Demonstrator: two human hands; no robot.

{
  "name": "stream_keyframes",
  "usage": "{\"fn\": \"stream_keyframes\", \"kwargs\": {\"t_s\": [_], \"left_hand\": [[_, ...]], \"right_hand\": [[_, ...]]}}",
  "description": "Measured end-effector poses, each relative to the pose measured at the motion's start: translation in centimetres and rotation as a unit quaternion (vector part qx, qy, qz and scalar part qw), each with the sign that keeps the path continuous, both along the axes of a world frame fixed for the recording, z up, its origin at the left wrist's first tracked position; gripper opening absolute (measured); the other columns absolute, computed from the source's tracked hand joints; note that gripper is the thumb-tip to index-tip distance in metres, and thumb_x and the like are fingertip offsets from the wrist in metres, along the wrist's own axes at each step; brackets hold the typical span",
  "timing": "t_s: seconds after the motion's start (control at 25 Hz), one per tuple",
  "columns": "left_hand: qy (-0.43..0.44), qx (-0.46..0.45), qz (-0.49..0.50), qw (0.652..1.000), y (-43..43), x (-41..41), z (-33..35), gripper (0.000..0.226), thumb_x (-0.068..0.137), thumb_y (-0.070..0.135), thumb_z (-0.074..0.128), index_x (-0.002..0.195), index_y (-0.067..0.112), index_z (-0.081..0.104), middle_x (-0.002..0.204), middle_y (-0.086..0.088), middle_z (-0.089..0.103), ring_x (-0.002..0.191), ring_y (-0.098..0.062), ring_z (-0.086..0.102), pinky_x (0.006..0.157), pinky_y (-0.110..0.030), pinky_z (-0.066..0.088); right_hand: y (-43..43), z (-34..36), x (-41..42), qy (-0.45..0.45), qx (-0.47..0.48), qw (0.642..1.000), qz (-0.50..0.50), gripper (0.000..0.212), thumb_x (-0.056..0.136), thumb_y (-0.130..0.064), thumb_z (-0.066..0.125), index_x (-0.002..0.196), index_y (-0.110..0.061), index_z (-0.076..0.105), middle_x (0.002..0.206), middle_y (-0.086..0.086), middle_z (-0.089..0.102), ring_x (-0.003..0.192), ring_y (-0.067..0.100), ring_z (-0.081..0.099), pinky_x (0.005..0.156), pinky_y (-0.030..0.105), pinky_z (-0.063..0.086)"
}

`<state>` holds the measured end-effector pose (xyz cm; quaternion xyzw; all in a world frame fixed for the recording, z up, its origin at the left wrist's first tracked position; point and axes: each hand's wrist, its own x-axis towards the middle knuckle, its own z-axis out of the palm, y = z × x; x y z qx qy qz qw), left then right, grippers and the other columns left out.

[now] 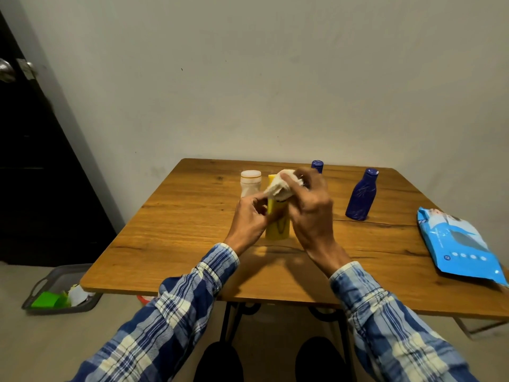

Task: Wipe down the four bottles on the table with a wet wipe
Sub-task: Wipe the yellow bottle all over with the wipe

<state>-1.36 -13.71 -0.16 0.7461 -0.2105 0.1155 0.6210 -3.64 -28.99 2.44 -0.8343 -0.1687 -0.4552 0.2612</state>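
The wooden table [192, 244] fills the middle of the room, and the yellow bottle [278, 227] stands upright near its centre. Down on the floor, well to the left of the yellow bottle and below the table edge, sits a grey plastic tray [41, 285] holding a green item [48, 299] and some crumpled white material [77, 295]. Far to the right of the yellow bottle lies a blue pack of wet wipes [462, 244], flat on the tabletop. A dark blue bottle [360, 197] stands to its right, apart from it; a second blue bottle [317, 165] shows only its cap behind the right hand. A white bottle [250, 183] stands just behind and left of it.

The left hand [248, 219] wraps curled fingers round the yellow bottle's side. The right hand [311, 210] clutches the bunched wet wipe [278, 186] against the bottle's top.
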Motion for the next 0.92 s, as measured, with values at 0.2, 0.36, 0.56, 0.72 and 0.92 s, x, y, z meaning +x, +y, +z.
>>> {"fn": "stream_keyframes", "kwargs": {"t_s": [0.2,0.36,0.56,0.72,0.92], "left_hand": [[-0.006,0.022,0.009,1.0,0.4,0.0,-0.4,0.018,0.087,0.006,0.075,0.102,0.017,0.073,0.096,0.0,0.075,0.089,-0.01,0.071,0.074,-0.031,0.059],[-0.003,-0.004,-0.004,1.0,0.3,0.0,0.1,0.04,0.083,0.017,0.08,0.121,0.008,0.07,0.112,-0.007,0.075,0.105,-0.025,0.071,0.09,-0.049,0.059],[0.011,-0.009,-0.013,1.0,0.2,0.0,0.2,0.039,0.084,0.014,0.08,0.121,0.007,0.069,0.114,-0.007,0.075,0.107,-0.024,0.07,0.093,-0.05,0.058],[0.03,-0.032,-0.03,0.999,0.4,-0.1,0.0,0.031,0.084,0.008,0.078,0.115,0.004,0.071,0.11,-0.011,0.075,0.104,-0.025,0.071,0.091,-0.052,0.058],[0.03,-0.024,-0.052,0.998,0.1,-0.6,0.5,0.036,0.088,0.007,0.074,0.122,0.003,0.067,0.115,-0.01,0.074,0.108,-0.024,0.07,0.094,-0.044,0.058]], "right_hand": [[-0.4,-1.2,-0.5,-0.021,-0.141,0.989,0.046,0.036,0.084,-0.008,0.07,0.12,-0.005,0.067,0.121,0.022,0.057,0.107,0.034,0.06,0.08,0.039,0.061],[-0.8,-1.1,-0.4,0.013,0.025,1.0,0.0,0.037,0.084,0.001,0.062,0.121,-0.005,0.068,0.119,0.02,0.057,0.105,0.029,0.058,0.082,0.038,0.059],[-1.1,-1.0,-0.2,0.003,0.002,0.999,0.043,0.033,0.087,-0.003,0.064,0.12,-0.004,0.068,0.119,0.018,0.059,0.101,0.027,0.061,0.078,0.038,0.06],[-0.1,-1.4,-0.9,0.008,-0.039,0.998,0.041,0.037,0.086,-0.005,0.064,0.123,-0.004,0.066,0.123,0.019,0.058,0.107,0.028,0.059,0.088,0.034,0.057],[-1.5,-0.5,0.0,0.02,0.059,0.997,0.035,0.035,0.085,0.002,0.066,0.119,-0.005,0.068,0.117,0.016,0.06,0.101,0.024,0.061,0.079,0.035,0.059]]}}
